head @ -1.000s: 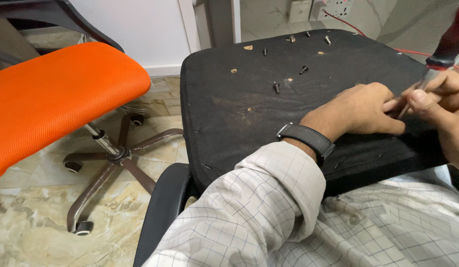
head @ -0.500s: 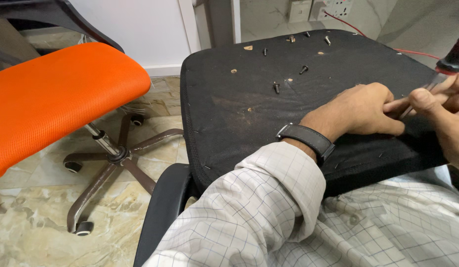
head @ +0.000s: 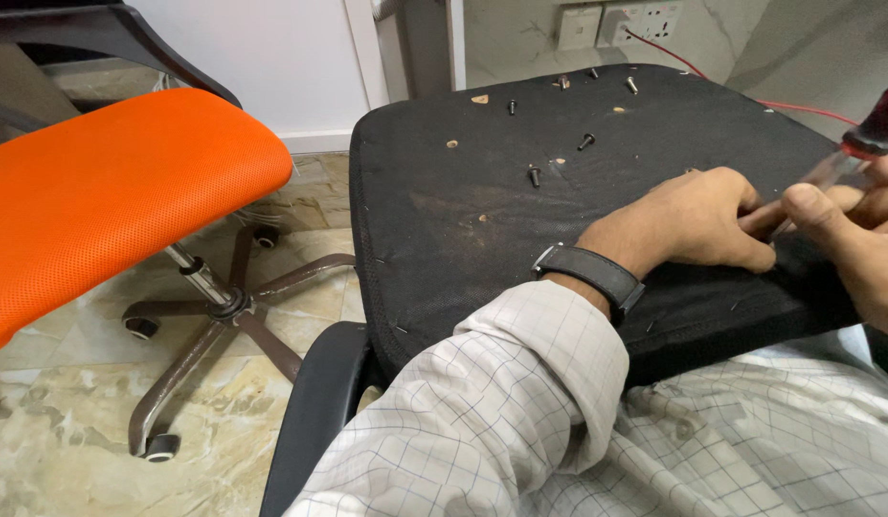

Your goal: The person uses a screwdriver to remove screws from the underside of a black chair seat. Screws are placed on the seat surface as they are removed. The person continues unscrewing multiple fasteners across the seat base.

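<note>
While pressed to seat pad (head: 444,220), both hands around screwdriver (head: 851,158).

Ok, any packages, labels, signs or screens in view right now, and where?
None in view: no package, label, sign or screen.
Nearest things: two pale square wall sockets at the top, behind the black seat pad, and a black wristwatch on the left hand, its face hidden.

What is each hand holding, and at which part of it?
The right hand holds a screwdriver by its metal shaft, below the red handle. The left hand holds nothing; it rests on the black seat.
</note>
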